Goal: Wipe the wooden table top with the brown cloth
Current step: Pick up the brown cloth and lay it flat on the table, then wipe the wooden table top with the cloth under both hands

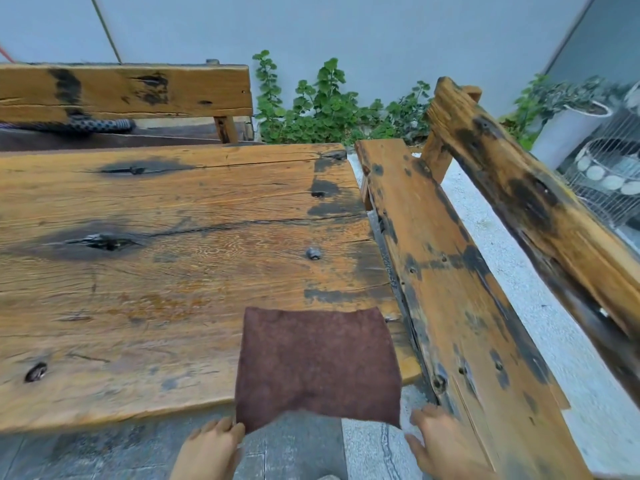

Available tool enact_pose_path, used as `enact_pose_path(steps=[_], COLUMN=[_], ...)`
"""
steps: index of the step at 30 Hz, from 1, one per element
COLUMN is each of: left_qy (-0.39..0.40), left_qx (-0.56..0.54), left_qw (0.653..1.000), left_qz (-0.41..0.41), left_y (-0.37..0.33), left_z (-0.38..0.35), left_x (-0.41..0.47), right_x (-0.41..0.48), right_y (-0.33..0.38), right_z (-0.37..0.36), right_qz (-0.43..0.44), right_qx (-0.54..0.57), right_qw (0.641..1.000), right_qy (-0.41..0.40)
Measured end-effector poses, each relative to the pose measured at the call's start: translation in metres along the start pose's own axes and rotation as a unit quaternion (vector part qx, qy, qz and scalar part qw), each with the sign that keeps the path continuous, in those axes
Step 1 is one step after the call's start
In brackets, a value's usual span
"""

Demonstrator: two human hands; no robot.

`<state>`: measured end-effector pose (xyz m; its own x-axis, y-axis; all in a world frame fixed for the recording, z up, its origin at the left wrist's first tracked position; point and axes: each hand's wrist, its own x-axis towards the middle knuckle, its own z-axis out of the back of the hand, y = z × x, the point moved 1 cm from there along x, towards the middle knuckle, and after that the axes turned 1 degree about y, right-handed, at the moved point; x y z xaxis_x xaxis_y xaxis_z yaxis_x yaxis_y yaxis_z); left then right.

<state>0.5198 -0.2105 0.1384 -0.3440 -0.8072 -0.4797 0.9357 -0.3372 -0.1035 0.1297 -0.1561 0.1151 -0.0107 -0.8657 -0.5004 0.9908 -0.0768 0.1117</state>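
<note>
- The brown cloth lies spread on the near right corner of the wooden desk, its near edge hanging past the rim.
- The left grip pinches the cloth's near left corner.
- The right grip sits at the near right corner; blur hides whether it grasps.

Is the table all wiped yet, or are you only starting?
Only starting, it seems. Done: the brown cloth lies spread on the near right corner of the wooden table, its near edge hanging past the table edge. In hand: the left hand pinches its near left corner; the right hand is at the other, hold unclear. Left: the whole top; no wiped streaks show.
</note>
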Motion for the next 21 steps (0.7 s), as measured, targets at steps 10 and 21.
enact_pose_path(steps=[10,21], left_qy=[-0.169,-0.246], left_qx=[-0.147,-0.092], left_qw=[0.974,0.958], left_qz=[0.04,0.119], left_y=[-0.03,-0.034], left_z=[0.011,-0.022], left_x=[0.101,0.143], right_x=[0.107,0.141], right_y=[0.089,0.09], right_z=[0.025,0.009], right_qz=[0.01,-0.052], right_qx=[0.076,0.097], right_qw=[0.984,0.967], right_qy=[-0.164,-0.23])
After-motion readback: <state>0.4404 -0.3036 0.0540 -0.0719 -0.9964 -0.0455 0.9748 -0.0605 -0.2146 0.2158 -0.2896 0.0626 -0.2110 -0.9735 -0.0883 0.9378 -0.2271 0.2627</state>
